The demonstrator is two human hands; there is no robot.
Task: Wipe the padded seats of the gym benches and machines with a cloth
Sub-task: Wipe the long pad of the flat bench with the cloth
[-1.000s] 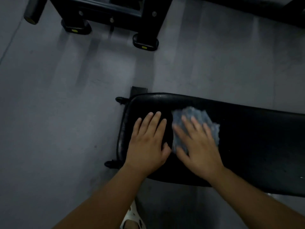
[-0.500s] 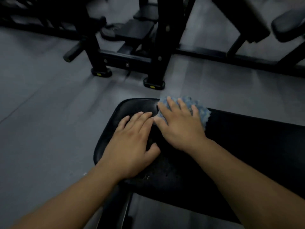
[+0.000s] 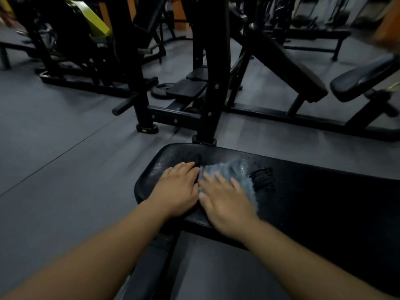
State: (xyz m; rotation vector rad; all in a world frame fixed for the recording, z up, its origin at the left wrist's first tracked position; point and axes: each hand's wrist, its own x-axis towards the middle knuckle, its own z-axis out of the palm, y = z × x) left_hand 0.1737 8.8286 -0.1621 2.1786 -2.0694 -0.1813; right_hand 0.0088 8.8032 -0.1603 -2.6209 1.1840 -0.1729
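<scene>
dim gym, grey floor, black bench pad; left grip flat, released; right grip flat, pressing blue cloth.

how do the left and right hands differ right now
The left hand lies bare on the bench pad; the right hand presses the blue cloth. The left hand looks sharp, the right hand blurred. Both lie flat, side by side on that pad.

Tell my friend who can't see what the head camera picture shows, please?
A person's right hand presses a blue cloth flat on a black padded bench. The left hand rests on the pad beside it, near the bench's end. Black gym machines stand behind on a grey floor.
</scene>
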